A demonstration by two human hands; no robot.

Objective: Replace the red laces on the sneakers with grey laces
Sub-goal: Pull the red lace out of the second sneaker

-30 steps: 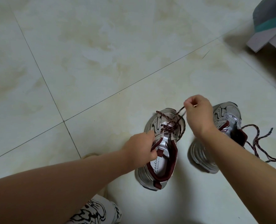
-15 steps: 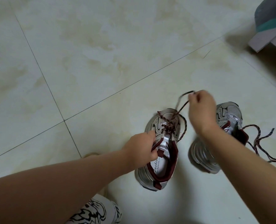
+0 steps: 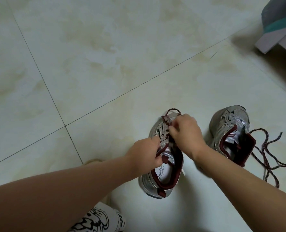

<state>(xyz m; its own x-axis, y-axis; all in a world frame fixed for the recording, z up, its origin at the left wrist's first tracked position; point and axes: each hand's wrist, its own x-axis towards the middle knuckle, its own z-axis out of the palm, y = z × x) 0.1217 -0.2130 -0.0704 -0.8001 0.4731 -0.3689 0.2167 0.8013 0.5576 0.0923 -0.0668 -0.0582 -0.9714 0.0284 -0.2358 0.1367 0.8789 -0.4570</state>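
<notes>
My right fingers [image 3: 172,129] are curled down over the lacing of the near sneaker [image 3: 162,166], pinching at the red lace [image 3: 168,114] there; a loop of that lace sticks up just past my right hand [image 3: 185,133], above the toe. My left hand [image 3: 145,156] grips the sneaker at the side of its opening, fingers curled round the dark red collar edge beside the tongue. The sneaker sits upright on the floor [image 3: 88,64], toe pointing away from me, and I can see straight into it: only a white insole [image 3: 165,173] with printed lettering lies inside.

The second sneaker [image 3: 229,129] stands to the right, apart from the first, its opening dark; I cannot tell what is in it. Its loose red lace [image 3: 266,156] trails out onto the floor on the right side. I see no grey laces anywhere.

A patterned knee [image 3: 97,220] shows at the bottom edge.
</notes>
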